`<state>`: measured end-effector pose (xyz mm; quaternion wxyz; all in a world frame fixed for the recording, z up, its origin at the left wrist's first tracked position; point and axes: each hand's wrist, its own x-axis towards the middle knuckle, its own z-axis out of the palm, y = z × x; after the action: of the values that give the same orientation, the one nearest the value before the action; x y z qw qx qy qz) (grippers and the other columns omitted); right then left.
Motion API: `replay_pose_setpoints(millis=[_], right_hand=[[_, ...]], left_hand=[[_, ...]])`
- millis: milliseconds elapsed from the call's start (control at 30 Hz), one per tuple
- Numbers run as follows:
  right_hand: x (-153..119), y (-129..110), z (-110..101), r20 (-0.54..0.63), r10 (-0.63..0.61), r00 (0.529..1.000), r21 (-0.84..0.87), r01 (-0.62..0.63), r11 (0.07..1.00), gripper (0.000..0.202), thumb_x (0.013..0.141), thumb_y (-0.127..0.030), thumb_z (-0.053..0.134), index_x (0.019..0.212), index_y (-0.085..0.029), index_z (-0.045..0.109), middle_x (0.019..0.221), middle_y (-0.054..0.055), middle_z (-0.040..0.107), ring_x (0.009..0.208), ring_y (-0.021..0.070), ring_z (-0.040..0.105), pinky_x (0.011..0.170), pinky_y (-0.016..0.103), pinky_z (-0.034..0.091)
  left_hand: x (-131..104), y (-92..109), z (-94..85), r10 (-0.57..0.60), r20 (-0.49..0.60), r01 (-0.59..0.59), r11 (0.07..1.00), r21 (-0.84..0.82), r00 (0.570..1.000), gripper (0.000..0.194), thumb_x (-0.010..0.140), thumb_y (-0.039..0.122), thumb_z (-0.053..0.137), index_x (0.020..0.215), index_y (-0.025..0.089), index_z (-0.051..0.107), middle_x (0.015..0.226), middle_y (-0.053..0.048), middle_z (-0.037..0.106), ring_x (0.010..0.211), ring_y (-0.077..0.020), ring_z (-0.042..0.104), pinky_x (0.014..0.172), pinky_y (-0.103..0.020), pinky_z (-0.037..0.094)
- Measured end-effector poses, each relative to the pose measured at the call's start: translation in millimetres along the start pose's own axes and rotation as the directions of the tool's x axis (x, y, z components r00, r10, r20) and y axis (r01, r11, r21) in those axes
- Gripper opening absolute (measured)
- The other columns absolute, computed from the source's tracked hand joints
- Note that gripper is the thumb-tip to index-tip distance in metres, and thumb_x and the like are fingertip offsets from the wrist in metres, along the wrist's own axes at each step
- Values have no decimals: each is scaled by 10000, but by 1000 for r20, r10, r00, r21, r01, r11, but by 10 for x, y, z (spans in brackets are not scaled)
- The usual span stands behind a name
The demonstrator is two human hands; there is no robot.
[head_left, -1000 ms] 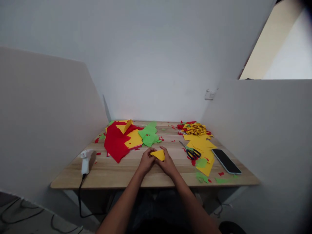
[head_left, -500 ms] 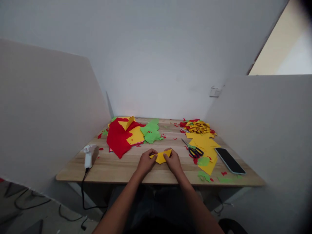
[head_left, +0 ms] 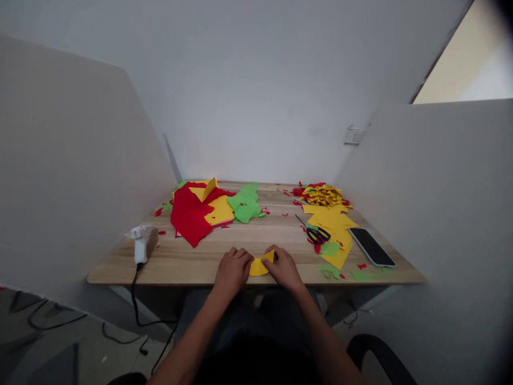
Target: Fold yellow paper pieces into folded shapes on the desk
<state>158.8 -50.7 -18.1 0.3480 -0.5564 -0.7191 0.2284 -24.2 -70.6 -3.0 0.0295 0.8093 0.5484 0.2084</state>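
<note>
A small folded piece of yellow paper (head_left: 258,267) is between my two hands, close to the table's front edge. My left hand (head_left: 234,269) is closed on its left end, with the fingers bent over it. At the other end, my right hand (head_left: 282,267) pinches the paper between thumb and fingers, and a pointed corner stands up there. The fingertips of my left hand are partly hidden. To the right, scissors (head_left: 316,234) with dark handles lie beside flat yellow paper pieces (head_left: 331,218).
A white glue gun (head_left: 140,246) stands at the left, its cord hanging over the edge. Red paper (head_left: 187,216) and green paper (head_left: 245,204) lie behind my hands. At the right are a pile of folded yellow pieces (head_left: 324,195) and a phone (head_left: 372,247). Partition walls flank the table (head_left: 172,267).
The view has tilted down slightly. Both hands are nearer the table's front edge, and my left hand now lies flatter over the yellow paper's left end, which shows less of its length.
</note>
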Motion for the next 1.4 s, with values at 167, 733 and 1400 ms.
replay_pose_setpoints(millis=[167, 733, 1400], right_hand=[[-24, -50, 40, 54, 32, 998, -79, -28, 997, 480, 688, -241, 712, 1145, -216, 572, 993, 53, 667, 980, 245, 589, 902, 362, 401], [-201, 163, 142, 37, -393, 919, 31, 392, 920, 398, 748, -26, 523, 995, -263, 726, 1060, 41, 702, 995, 202, 609, 909, 376, 479], [15, -33, 59, -4, 160, 987, -188, -157, 970, 162, 762, -309, 655, 843, -171, 681, 823, 112, 714, 768, 241, 663, 624, 282, 445]], left_hand=[[-193, 133, 24, -63, -70, 60, 998, -33, 996, 164, 888, 260, 521, 989, 221, 645, 1035, -49, 671, 974, -227, 525, 834, -366, 384], [-278, 141, 60, -98, -95, 103, 993, 48, 991, 288, 922, 224, 472, 1142, 299, 641, 1147, -19, 648, 974, -224, 535, 807, -375, 385], [-211, 58, 40, -139, -97, 128, 986, -105, 986, 148, 848, 203, 560, 916, 221, 691, 998, -46, 644, 965, -209, 542, 856, -353, 411]])
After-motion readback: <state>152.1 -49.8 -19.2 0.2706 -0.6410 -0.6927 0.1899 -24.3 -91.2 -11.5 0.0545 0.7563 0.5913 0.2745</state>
